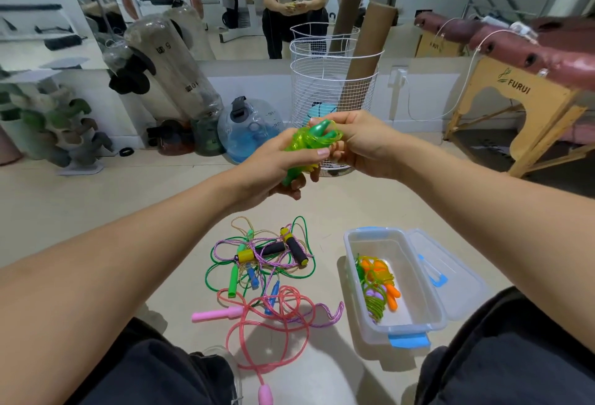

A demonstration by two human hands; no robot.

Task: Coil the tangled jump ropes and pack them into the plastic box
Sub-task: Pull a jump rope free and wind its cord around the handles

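Green plastic rope (306, 143), coiled tight, sits clamped between left hand (277, 169) and right hand (357, 143), above the floor tangle (260, 259). Light, springy cord likely unwinds, so pinch across the wraps near the handles. Plastic box (355, 279) lies open below, right.

Hands: the left hand (277, 167) and right hand (360, 143) grip a translucent green coiled jump rope (314, 140) between them, held up above the floor.
Floor, middle: a tangle of green, purple and pink jump ropes (264, 263) with black foam, blue and green handles lies on the pale floor (96, 211).
Pink rope: a loose pink plastic rope (257, 327) trails toward the near edge of the floor, one pink handle (215, 314) lying out to the left.
Box: a clear plastic box with blue clips (360, 292) sits just right of the tangle, lid open, holding a coiled rope with orange handles (380, 288).
Behind: a white wire basket (335, 82) stands against the wall.
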